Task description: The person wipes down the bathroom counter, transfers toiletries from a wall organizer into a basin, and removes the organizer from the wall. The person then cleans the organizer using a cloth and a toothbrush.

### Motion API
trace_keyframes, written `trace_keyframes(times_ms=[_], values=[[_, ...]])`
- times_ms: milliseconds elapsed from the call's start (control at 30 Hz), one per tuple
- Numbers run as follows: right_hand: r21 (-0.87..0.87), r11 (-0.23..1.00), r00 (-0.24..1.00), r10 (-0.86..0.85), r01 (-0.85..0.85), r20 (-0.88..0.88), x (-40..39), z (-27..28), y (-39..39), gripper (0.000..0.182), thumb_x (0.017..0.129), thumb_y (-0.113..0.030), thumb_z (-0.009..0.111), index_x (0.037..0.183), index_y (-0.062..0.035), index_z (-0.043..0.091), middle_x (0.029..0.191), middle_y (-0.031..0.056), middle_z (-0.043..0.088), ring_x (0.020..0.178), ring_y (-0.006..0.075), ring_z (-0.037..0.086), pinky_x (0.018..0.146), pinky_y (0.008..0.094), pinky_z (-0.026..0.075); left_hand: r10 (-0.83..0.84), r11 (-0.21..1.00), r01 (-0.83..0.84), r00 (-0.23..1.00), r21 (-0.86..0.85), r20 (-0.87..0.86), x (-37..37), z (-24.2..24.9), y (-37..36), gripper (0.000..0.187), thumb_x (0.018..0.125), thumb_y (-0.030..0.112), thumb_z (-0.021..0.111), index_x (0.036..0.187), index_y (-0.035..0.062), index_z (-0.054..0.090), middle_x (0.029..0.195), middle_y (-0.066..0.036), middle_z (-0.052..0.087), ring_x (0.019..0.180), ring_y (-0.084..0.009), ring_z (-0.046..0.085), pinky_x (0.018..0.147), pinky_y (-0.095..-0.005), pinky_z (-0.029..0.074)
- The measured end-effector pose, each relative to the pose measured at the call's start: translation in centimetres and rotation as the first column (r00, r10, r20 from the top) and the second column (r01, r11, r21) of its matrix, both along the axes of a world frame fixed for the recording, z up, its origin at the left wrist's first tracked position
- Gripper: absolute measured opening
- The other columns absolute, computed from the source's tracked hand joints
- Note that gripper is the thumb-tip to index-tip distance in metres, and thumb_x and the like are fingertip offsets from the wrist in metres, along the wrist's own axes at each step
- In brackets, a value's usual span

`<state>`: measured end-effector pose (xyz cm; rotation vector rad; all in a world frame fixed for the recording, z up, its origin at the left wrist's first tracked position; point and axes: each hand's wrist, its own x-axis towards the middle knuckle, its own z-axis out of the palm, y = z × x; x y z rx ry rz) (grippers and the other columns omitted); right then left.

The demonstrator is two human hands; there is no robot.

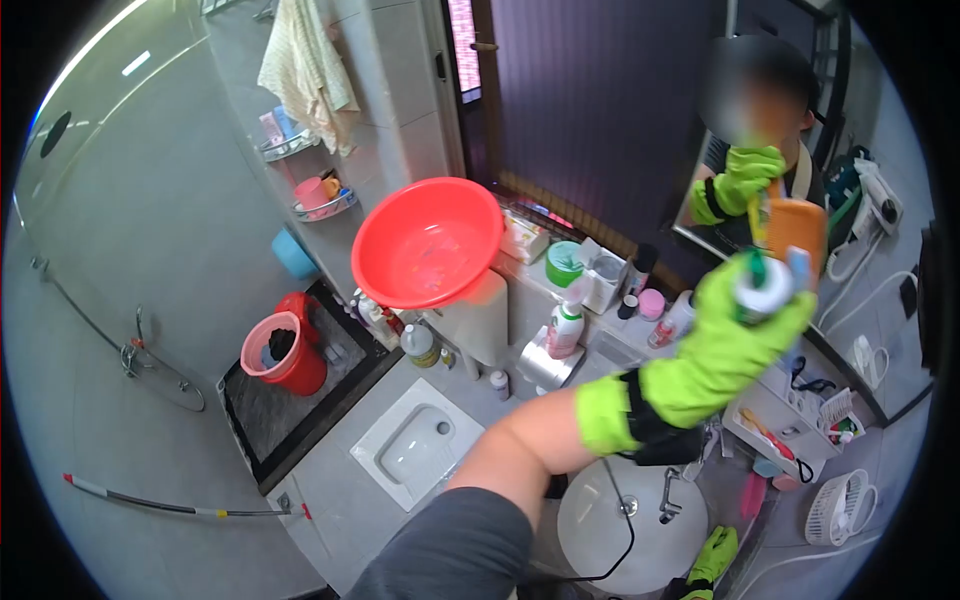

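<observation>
My left hand (pixel 715 345), in a lime-green rubber glove with a black band at the wrist, is raised before the mirror (pixel 690 215). Its fingers are wrapped round a white bottle (pixel 765 290) with a green top. An orange, flat, brush-like item (pixel 797 232) and a light-blue tip stick up beside the bottle at the same hand. Low on the right, my right hand (pixel 712 560), gloved alike, rests by the rim of the white washbasin (pixel 575 520), fingers stretched out and nothing visible in them. The tap (pixel 670 497) stands at the basin's edge.
Bottles and jars, among them a pump bottle (pixel 565 330) and a green tub (pixel 565 262), line the ledge. A red basin (pixel 430 240) sits above the squat toilet (pixel 418 440). A red bucket (pixel 298 365) stands left; an organizer box (pixel 775 415) lies right.
</observation>
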<state>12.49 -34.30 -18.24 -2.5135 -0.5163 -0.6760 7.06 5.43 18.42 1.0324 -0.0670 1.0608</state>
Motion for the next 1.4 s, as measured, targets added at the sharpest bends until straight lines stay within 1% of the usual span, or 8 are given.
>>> trace_keyframes(times_ms=[200, 333, 400, 500, 600, 867, 1100, 1400], values=[[-0.215, 0.976, 0.885, -0.075, -0.029, -0.459, -0.4, 3.7, -3.3, 0.042, 0.101, -0.036, 0.057, 0.113, 0.0027, 0.069, 0.114, 0.0313, 0.067, 0.107, 0.0411, 0.062, 0.098, 0.0494, 0.045, 0.312, 0.925, -0.325, 0.945, -0.195, -0.098, -15.7, -3.4, 20.5, 0.011, 0.093, 0.018, 0.074, 0.094, 0.0123, 0.064, 0.076, 0.003, 0.059, 0.063, -0.0095, 0.058, 0.057, -0.0268, 0.047], [-0.039, 0.999, 0.878, -0.037, 0.021, -0.477, -5.0, 7.3, -2.8, 0.038, 0.100, -0.031, 0.059, 0.108, 0.0055, 0.068, 0.105, 0.0273, 0.070, 0.095, 0.0402, 0.065, 0.088, 0.0458, 0.050, 0.191, 0.890, -0.158, 0.981, -0.428, 0.035, -27.6, -10.0, 38.2, 0.013, 0.094, 0.017, 0.072, 0.098, 0.0061, 0.066, 0.079, -0.002, 0.064, 0.066, -0.0144, 0.062, 0.057, -0.0296, 0.050], [-0.016, 0.999, 0.882, -0.041, 0.038, -0.469, -7.1, 7.5, -2.7, 0.035, 0.100, -0.027, 0.062, 0.107, 0.0063, 0.068, 0.099, 0.0233, 0.071, 0.089, 0.0335, 0.064, 0.085, 0.0428, 0.051, 0.550, 0.669, -0.527, 0.825, -0.524, -0.127, -28.9, -12.1, 42.6, 0.014, 0.092, 0.017, 0.073, 0.097, 0.0054, 0.066, 0.081, -0.004, 0.066, 0.069, -0.0175, 0.064, 0.062, -0.0321, 0.054], [0.057, 0.998, 0.867, 0.014, 0.017, -0.498, -9.9, 7.5, -2.9, 0.034, 0.100, -0.026, 0.063, 0.106, 0.0067, 0.068, 0.097, 0.0214, 0.071, 0.088, 0.0303, 0.063, 0.084, 0.0417, 0.051, 0.439, 0.687, -0.503, 0.862, -0.525, -0.253, -31.1, -18.4, 47.7, 0.015, 0.091, 0.015, 0.074, 0.098, 0.0043, 0.066, 0.086, -0.007, 0.069, 0.070, -0.0201, 0.066, 0.062, -0.0337, 0.055], [0.099, 0.995, 0.865, 0.047, 0.004, -0.500, -10.8, 8.1, -3.2, 0.033, 0.100, -0.026, 0.064, 0.106, 0.0070, 0.068, 0.097, 0.0194, 0.071, 0.087, 0.0268, 0.062, 0.083, 0.0405, 0.051, 0.440, 0.590, -0.558, 0.828, -0.583, -0.348, -30.4, -21.0, 48.3, 0.014, 0.088, 0.011, 0.076, 0.096, 0.0027, 0.066, 0.078, -0.008, 0.069, 0.056, -0.0199, 0.062, 0.045, -0.0315, 0.049], [0.056, 0.998, 0.876, -0.009, 0.041, -0.483, -12.5, 8.8, -0.3, 0.029, 0.099, -0.024, 0.066, 0.096, 0.0053, 0.064, 0.090, 0.0143, 0.067, 0.079, 0.0229, 0.060, 0.073, 0.0384, 0.048, 0.342, 0.716, -0.592, 0.760, -0.371, -0.552, -31.0, -25.7, 46.2, 0.025, 0.086, 0.009, 0.078, 0.106, 0.0001, 0.066, 0.086, -0.011, 0.069, 0.074, -0.0255, 0.070, 0.067, -0.0375, 0.058], [0.045, 0.988, 0.691, -0.069, 0.146, -0.719, -13.1, 6.0, -1.1, 0.037, 0.095, -0.018, 0.070, 0.068, 0.0013, 0.053, 0.061, 0.0061, 0.054, 0.055, 0.0137, 0.048, 0.052, 0.0356, 0.039, 0.420, 0.780, -0.504, 0.861, -0.372, -0.286, -31.7, -23.6, 41.1, 0.021, 0.086, 0.003, 0.076, 0.103, 0.0036, 0.063, 0.089, -0.007, 0.069, 0.077, -0.0207, 0.069, 0.071, -0.0329, 0.056], [-0.047, 0.996, 0.799, -0.086, 0.073, -0.595, -16.1, 5.9, 0.7, 0.043, 0.091, -0.022, 0.071, 0.064, 0.0015, 0.048, 0.063, 0.0169, 0.051, 0.065, 0.0327, 0.047, 0.065, 0.0465, 0.038, 0.435, 0.887, -0.459, 0.868, -0.053, -0.241, -30.3, -11.2, 36.8, 0.020, 0.085, 0.012, 0.079, 0.098, 0.0028, 0.067, 0.084, -0.008, 0.072, 0.073, -0.0178, 0.069, 0.067, -0.0301, 0.053]])
